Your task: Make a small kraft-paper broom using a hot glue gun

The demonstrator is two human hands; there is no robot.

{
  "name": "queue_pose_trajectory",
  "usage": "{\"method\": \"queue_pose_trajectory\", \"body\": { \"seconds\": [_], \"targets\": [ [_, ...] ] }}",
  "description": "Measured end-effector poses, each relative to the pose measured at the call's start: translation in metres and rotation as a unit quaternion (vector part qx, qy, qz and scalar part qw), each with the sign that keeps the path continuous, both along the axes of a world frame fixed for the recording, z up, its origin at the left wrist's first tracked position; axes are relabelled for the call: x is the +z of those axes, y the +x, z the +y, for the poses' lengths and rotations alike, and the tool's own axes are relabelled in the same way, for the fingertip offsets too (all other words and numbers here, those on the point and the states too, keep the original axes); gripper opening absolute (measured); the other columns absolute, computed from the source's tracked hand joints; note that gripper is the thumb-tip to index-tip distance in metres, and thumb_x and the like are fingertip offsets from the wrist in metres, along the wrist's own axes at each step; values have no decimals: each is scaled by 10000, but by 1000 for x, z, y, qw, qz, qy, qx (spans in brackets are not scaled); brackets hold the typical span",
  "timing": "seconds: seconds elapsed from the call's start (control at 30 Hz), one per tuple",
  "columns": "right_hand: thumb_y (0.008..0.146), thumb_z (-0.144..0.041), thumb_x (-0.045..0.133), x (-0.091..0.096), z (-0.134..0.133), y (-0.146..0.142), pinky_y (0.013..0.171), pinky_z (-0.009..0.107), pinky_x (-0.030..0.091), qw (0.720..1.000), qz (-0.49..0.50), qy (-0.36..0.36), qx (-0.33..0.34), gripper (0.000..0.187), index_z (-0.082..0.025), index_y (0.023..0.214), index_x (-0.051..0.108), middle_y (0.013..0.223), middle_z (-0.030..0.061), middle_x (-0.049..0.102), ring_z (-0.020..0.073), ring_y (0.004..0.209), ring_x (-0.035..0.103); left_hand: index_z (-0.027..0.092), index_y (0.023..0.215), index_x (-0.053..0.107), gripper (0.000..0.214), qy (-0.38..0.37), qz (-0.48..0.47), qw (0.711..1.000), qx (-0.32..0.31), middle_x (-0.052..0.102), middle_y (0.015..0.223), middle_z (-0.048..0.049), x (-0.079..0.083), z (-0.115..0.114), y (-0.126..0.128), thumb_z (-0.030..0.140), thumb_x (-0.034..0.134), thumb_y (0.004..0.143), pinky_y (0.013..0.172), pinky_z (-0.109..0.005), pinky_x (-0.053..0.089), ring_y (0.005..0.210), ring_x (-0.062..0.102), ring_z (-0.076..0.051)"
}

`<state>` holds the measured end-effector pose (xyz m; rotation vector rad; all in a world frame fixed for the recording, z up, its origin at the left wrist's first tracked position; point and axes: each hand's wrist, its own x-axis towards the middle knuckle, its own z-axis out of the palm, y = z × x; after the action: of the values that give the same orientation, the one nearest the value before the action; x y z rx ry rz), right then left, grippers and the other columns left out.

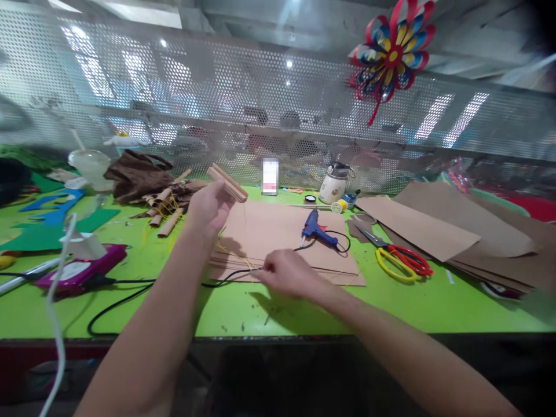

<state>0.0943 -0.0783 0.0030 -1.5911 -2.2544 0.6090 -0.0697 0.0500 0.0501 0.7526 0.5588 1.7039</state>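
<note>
At the far left, a purple power strip (93, 269) is sitting on the green table (243, 313), and beyond it, farther right, some rolled brown paper tubes (170, 223) are lying in a loose heap. Next along, the left hand (208, 205) is holding a layered brown paper bundle (230, 184) up off the table, its fingers grasping the bundle from beneath and to the left. The bundle's long axis is slanting from upper left to lower right in the view, one end pointing toward the perforated screen (217, 87) and the other toward the glue gun; how far it is tilting in depth cannot be told. Gripping lightly but evenly would probably be best here, so that the layers are staying flush without being crushed. Below, yellow thread (234, 253) is trailing across brown sheets (269, 226) toward the right hand (289, 272), whose fingers are curling inward over the sheets' near edge; whether they are pinching thread cannot be told. Good handling would likely mean keeping the thread clear of the black cable (230, 277), which is running right up to that hand. Farther right, a blue glue gun (317, 229) is resting on the sheets, and scissors (393, 251) are lying beside them.
</note>
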Motion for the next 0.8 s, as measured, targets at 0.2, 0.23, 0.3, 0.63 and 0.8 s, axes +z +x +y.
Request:
{"method": "queue_pose_trajectory", "body": {
  "seconds": [0.2,0.23,0.3,0.63,0.8],
  "targets": [
    [717,-136,598,-17,0,-42,747,365,484,998,60,-9,13,58,-119,723,654,939,191,703,291,908,655,117,671,574,149,-30,2,999,35,604,601,-3,-5,9,-9,10,514,755,602,-202,524,581,595,-97],
    [729,-138,586,-15,1,-34,728,344,491,995,94,-19,17,60,-133,703,639,901,160,712,264,872,665,119,673,569,147,-32,3,999,34,602,604,-1,-6,10,-9,11,513,756,607,-200,521,584,592,-94],
    [775,-170,553,-6,4,-9,619,279,501,984,170,-52,20,105,-155,685,606,764,91,715,193,719,674,120,694,567,144,-38,8,999,32,603,614,-2,-8,12,-8,20,499,770,621,-203,520,599,595,-94],
    [742,-265,621,98,39,152,438,195,452,839,526,73,-115,92,-207,728,551,762,32,658,115,629,609,98,689,600,87,-81,110,986,-99,623,628,-60,-22,-8,29,94,572,771,558,-222,489,571,587,-119],
    [712,-133,642,119,44,100,854,439,523,817,570,72,-43,135,-197,623,562,1038,88,687,240,1000,636,84,666,636,101,-63,182,965,-177,604,603,-56,-31,-27,51,151,640,741,506,-221,435,516,537,-105]
  ]
}}
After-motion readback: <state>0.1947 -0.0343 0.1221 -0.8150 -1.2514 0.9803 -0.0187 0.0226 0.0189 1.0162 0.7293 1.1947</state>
